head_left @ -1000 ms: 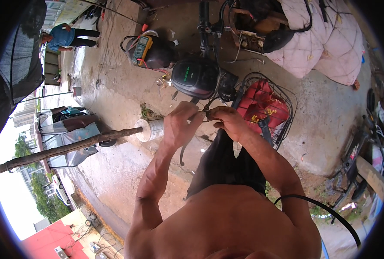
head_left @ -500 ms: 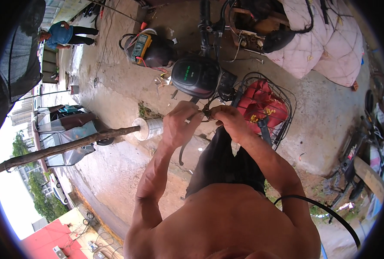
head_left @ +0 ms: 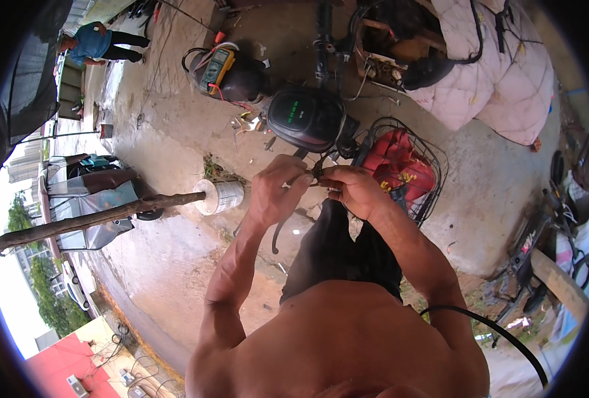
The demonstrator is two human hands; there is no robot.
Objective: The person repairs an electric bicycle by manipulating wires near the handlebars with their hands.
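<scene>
My left hand (head_left: pixel 276 189) and my right hand (head_left: pixel 353 190) meet just below the dark rounded display (head_left: pixel 299 119) of a two-wheeler, whose green digits are lit. The fingers of both hands are pinched close together around thin dark wires (head_left: pixel 318 166) that run down from the display. Exactly which strand each hand grips is too small to make out. Under my left wrist hangs a brake lever (head_left: pixel 278 233). Beside my right hand is a wire basket (head_left: pixel 445 162) with a red bag (head_left: pixel 400 159) in it.
A yellow multimeter (head_left: pixel 217 70) with red leads rests on a dark rounded object (head_left: pixel 244 83). Left of my hands, a wooden pole (head_left: pixel 102 220) stands in a white bucket (head_left: pixel 225 197). Pale quilted covering (head_left: pixel 500 79) lies upper right. A person (head_left: pixel 92 43) stands far left.
The view has shifted slightly, so the surroundings sit a little differently. My hands stay together at the wires, with the right fingers slightly rearranged.
</scene>
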